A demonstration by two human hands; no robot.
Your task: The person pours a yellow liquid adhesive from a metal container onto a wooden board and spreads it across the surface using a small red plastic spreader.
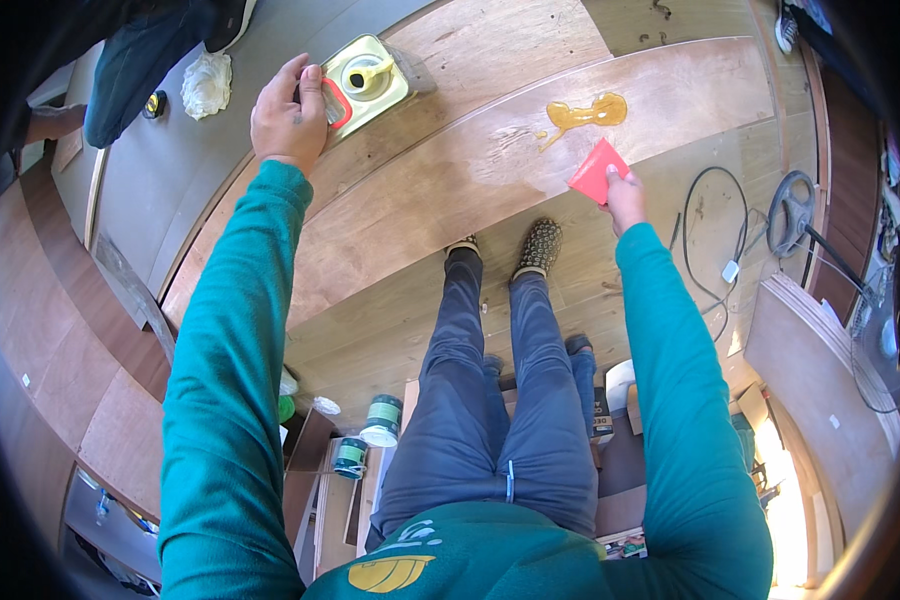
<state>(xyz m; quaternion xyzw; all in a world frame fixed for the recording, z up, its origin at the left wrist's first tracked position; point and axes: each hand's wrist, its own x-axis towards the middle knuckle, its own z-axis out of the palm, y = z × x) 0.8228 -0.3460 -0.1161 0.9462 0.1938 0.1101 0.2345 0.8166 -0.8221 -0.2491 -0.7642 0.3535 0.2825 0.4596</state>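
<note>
My left hand [288,115] is closed at the red handle [339,104] of a rectangular metal can [395,88], whose pale spout is uncapped. The can rests on the far wooden panel [495,45]. In my right hand [625,200] I grip a flat red plastic spreader [597,171] by its near corner. Just beyond the spreader, a glossy amber puddle of glue-like liquid [602,109] lies on the long reddish wood board [420,180], with a thin trail running from it. The spreader is apart from the puddle.
A looped black cable [692,200] and a fan-like round frame [791,205] lie right. Wood panels [810,345] lean nearby. Green-and-white tins [381,420] stand near my legs. Another person's leg [145,75] and a crumpled white bag [207,85] are at the far left.
</note>
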